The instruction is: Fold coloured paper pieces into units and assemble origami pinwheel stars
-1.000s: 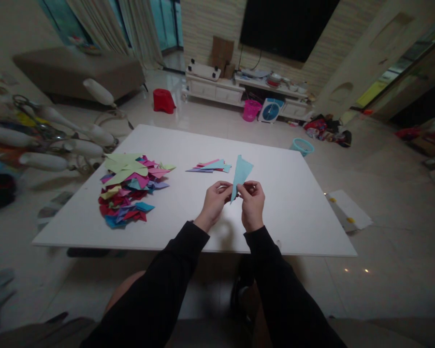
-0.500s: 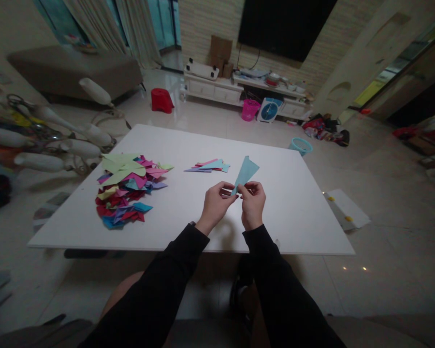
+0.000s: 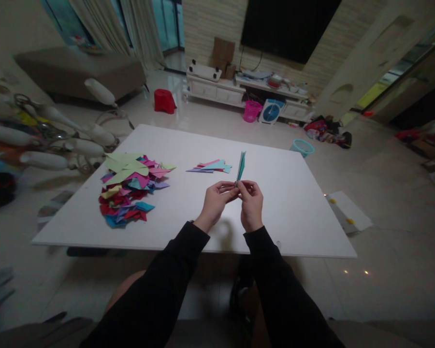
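A folded teal paper piece (image 3: 241, 166) stands on edge above the white table (image 3: 293, 212), its narrow layers seen nearly side-on. Both hands pinch its lower end: my left hand (image 3: 216, 200) from the left and my right hand (image 3: 252, 203) from the right, fingertips close together. The fingers cover the bottom of the paper. Beyond my left hand lies a small stack of long folded papers (image 3: 212, 166) in pink, light blue and purple. Farther left, a heap of folded coloured papers (image 3: 130, 191) spreads out, with large pale green ones on top.
Past the far table edge are a red stool (image 3: 164, 101), a pink bin (image 3: 252, 111), a box fan (image 3: 271, 111) and a light blue basket (image 3: 302, 147). A lamp with several white arms (image 3: 76, 145) stands beside the table's left edge.
The teal paper has turned from showing its broad flat face to showing its thin edge. Both hands still pinch its lower end, with the fingertips slightly shifted. The camera view has moved a little.
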